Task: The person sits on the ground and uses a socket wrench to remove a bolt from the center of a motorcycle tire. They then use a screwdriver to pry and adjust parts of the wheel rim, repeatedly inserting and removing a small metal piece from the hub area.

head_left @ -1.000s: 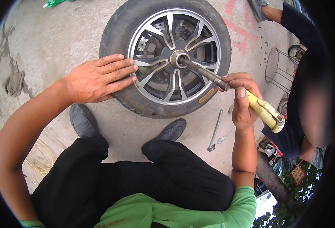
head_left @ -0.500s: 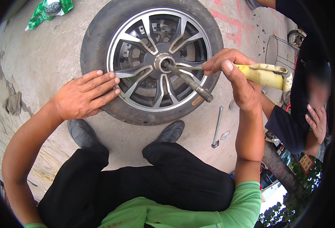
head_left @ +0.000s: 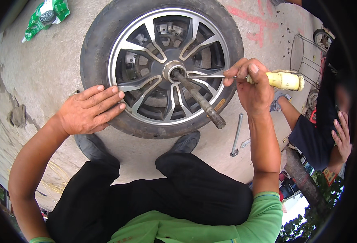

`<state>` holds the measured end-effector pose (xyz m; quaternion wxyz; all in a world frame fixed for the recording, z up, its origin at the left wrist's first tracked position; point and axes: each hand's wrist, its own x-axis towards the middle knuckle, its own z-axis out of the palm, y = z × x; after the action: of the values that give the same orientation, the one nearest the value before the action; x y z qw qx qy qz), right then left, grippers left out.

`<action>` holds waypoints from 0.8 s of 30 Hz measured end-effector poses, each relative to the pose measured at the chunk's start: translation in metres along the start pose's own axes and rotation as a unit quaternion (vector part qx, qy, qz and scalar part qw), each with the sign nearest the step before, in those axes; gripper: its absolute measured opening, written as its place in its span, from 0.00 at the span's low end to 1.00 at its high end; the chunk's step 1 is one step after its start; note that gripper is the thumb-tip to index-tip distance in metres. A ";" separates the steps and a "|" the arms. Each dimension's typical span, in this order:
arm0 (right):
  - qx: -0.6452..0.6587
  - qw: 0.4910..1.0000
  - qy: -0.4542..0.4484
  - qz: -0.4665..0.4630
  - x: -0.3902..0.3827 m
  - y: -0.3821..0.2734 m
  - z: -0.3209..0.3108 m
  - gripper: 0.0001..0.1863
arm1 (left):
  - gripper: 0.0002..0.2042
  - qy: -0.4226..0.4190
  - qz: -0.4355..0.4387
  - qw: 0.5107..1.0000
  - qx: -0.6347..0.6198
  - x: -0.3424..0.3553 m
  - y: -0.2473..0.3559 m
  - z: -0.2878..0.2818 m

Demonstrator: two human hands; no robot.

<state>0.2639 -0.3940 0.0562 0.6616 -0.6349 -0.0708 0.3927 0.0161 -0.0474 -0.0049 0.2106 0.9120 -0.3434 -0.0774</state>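
A motorcycle-type wheel lies flat before me, its black tyre (head_left: 95, 44) around a silver-and-black spoked rim (head_left: 149, 30). From its central hub (head_left: 168, 72) a long, dirty metal rod (head_left: 200, 99) sticks out at a slant. My left hand (head_left: 90, 111) rests palm down on the near left of the tyre and rim, fingers stretched out. In my right hand (head_left: 254, 85) is a screwdriver (head_left: 286, 80) with a worn yellow handle, gripped near the shaft. Its thin shaft reaches left over the rim to the hub opening, beside the rod; the tip is hard to make out.
On the concrete right of the wheel lies a steel bar tool (head_left: 237, 135). A green-and-white plastic bag (head_left: 47, 18) is at the far left, a dark lump (head_left: 18, 116) below it. At the right sits another person, one hand (head_left: 341, 133) raised, near a metal cart frame (head_left: 308, 60).
The screwdriver's handle has swung to a more level angle, and my right fingers have curled closer around it. The shaft stays at the hub. My left hand keeps its place on the wheel.
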 end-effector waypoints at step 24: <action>-0.197 0.963 -0.177 -0.057 -0.007 -0.014 -0.010 0.18 | 0.32 0.006 0.006 1.000 0.030 0.000 -0.002 0.003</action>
<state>0.2712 -0.4043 0.0698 0.5214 -0.6684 -0.2986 0.4385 0.0169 -0.0467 -0.0083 0.1853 0.9162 -0.3502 -0.0602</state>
